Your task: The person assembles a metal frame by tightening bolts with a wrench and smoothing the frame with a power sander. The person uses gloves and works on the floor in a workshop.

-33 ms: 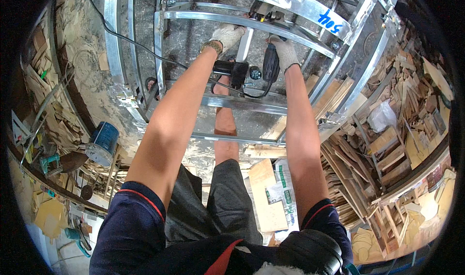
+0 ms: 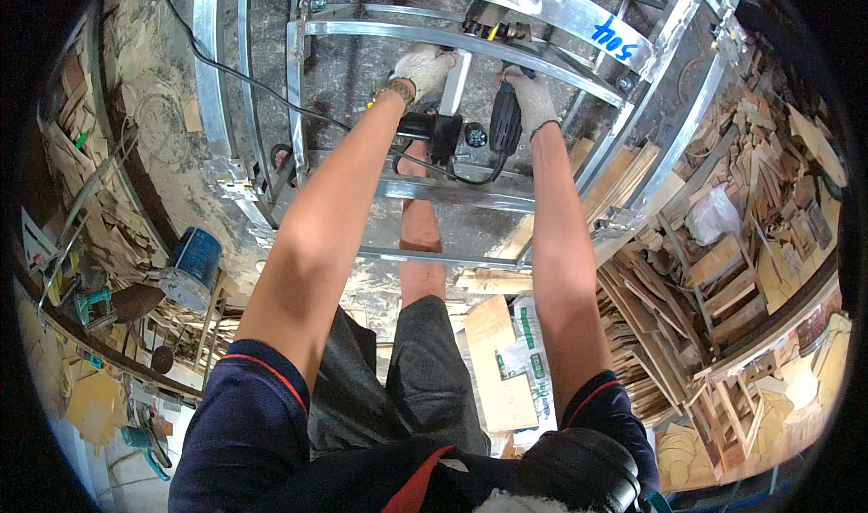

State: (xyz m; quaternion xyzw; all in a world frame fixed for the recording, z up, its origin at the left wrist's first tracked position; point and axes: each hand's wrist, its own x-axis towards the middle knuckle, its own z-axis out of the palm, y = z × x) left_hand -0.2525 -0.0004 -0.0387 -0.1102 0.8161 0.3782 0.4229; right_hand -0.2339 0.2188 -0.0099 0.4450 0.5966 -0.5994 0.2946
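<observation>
My left hand [image 2: 421, 66], in a pale knit glove, is closed beside the top of a short silver bar [image 2: 456, 84]. What its fingers grip is hidden. My right hand [image 2: 534, 95], gloved too, is wrapped round the black handle of a corded power tool [image 2: 507, 120]. The tool's head is partly hidden under a curved metal rail, so its exact kind does not show. Below the silver bar sits a black block [image 2: 446, 139] with a black tube on its left. Both hands reach inside a welded frame of shiny metal rails [image 2: 398, 30].
A black power cord [image 2: 237, 77] crosses the frame from the upper left to the tool. A lower rail [image 2: 452, 197] passes over my leg. Wood scraps [image 2: 768, 178] pile up at right and left. A blue bucket [image 2: 195, 254] stands at left, a white plastic bag [image 2: 712, 216] at right.
</observation>
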